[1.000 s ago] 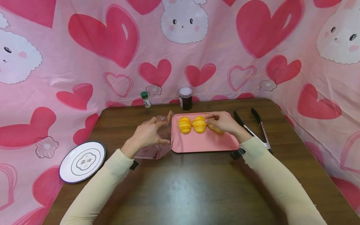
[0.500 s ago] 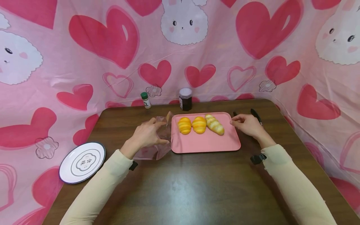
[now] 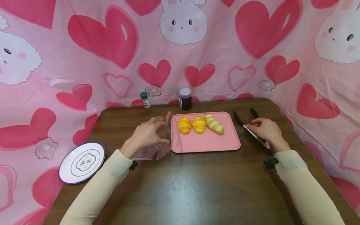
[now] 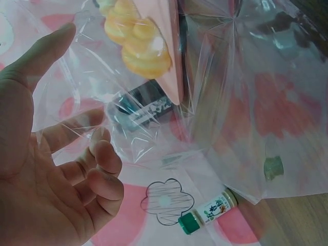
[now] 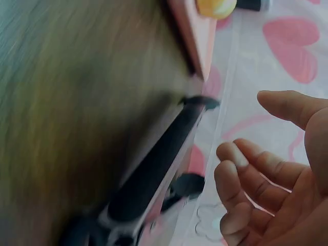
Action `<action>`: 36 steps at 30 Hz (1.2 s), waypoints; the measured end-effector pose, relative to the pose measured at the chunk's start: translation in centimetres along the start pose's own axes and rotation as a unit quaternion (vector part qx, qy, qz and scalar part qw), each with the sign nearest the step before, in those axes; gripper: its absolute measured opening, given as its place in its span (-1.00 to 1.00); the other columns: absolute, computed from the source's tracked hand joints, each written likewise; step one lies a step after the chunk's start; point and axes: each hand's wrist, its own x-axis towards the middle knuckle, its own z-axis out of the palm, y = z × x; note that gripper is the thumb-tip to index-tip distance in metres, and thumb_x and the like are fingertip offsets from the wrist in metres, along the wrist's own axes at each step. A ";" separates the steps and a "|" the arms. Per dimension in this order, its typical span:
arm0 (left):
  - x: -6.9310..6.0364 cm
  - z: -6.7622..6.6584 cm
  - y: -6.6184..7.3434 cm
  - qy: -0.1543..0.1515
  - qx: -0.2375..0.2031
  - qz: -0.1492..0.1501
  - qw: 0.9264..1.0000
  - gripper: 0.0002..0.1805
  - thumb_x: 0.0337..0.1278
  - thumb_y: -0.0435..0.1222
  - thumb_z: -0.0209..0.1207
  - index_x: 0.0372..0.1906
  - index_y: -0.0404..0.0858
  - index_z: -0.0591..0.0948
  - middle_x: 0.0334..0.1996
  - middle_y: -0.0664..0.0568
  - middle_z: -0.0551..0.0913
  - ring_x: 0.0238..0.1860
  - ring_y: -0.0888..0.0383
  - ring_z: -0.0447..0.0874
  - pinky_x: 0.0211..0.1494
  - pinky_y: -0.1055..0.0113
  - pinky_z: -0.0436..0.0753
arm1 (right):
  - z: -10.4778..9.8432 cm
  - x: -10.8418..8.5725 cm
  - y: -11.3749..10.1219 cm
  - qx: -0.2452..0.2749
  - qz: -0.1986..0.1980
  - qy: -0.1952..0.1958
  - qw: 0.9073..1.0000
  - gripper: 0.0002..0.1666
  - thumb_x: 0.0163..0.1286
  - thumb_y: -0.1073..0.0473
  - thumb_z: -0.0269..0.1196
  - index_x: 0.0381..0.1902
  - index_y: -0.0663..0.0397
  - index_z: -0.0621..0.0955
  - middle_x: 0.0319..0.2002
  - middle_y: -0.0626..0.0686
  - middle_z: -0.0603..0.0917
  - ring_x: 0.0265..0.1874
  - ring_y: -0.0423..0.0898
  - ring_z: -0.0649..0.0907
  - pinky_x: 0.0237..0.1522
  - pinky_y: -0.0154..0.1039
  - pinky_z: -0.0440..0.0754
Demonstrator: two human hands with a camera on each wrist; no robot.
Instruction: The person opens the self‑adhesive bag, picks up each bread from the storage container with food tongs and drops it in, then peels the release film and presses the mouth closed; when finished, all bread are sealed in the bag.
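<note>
My left hand (image 3: 144, 134) has thumb and forefinger spread wide at a clear plastic bag (image 3: 153, 152) left of the pink tray (image 3: 208, 145). In the left wrist view the thin film of the plastic bag (image 4: 220, 77) lies over and around the fingers. My right hand (image 3: 267, 129) hovers over black-and-silver tongs (image 3: 237, 118); the right wrist view shows a gap between its loosely curled fingers and the tongs (image 5: 154, 169). On the tray lie two orange-yellow ridged bread rolls (image 3: 184, 125) and a paler, longer roll (image 3: 214, 124).
Behind the tray stand a dark jar with a pale lid (image 3: 185, 99) and a small green-capped seasoning bottle (image 3: 145, 100). A white plate with a dark rim (image 3: 70, 162) sits at the table's left edge. Patterned pink cloth (image 3: 157, 40) hangs around the back and sides.
My right hand has left the pale roll on the tray and moved right to above the tongs. The left hand and plastic bag have stayed nearly still.
</note>
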 end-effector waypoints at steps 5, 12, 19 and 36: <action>-0.1 -0.1 0.0 -0.001 0.002 -0.001 1.000 -0.05 -0.23 0.32 0.41 0.37 0.06 0.48 -0.07 -0.02 0.51 -0.30 0.02 0.53 -0.18 0.04 0.71 | -0.4 -0.5 1.4 -0.036 0.045 -0.017 0.998 0.00 0.23 -0.57 0.12 0.25 0.14 0.48 0.06 0.26 0.63 -0.05 0.36 0.60 -0.30 0.15 0.52; 0.0 -0.1 0.0 0.003 0.009 0.000 1.000 -0.05 -0.24 0.33 0.41 0.36 0.05 0.50 -0.07 -0.03 0.52 -0.28 0.00 0.55 -0.15 0.00 0.71 | -0.3 -1.0 2.7 -0.060 0.058 -0.044 0.996 0.21 0.14 -0.63 0.15 0.33 0.28 0.33 0.10 0.44 0.53 -0.01 0.49 0.52 -0.26 0.28 0.50; 0.1 0.0 0.1 0.006 0.008 -0.003 1.000 -0.05 -0.25 0.32 0.42 0.36 0.05 0.50 -0.07 -0.04 0.52 -0.24 -0.03 0.57 -0.10 -0.04 0.71 | 0.1 -1.0 3.2 -0.066 0.066 -0.079 0.993 0.30 0.05 -0.65 0.21 0.35 0.32 0.31 0.14 0.51 0.48 0.03 0.53 0.48 -0.25 0.32 0.49; -0.1 0.1 -0.2 -0.001 0.000 -0.004 1.000 -0.07 -0.22 0.29 0.42 0.36 0.03 0.50 -0.04 -0.05 0.53 -0.26 0.00 0.56 -0.07 -0.06 0.71 | -0.2 0.0 3.9 -0.064 0.039 -0.072 0.995 0.14 0.22 -0.37 0.25 0.30 0.55 0.27 0.12 0.65 0.38 0.09 0.60 0.41 0.04 0.48 0.43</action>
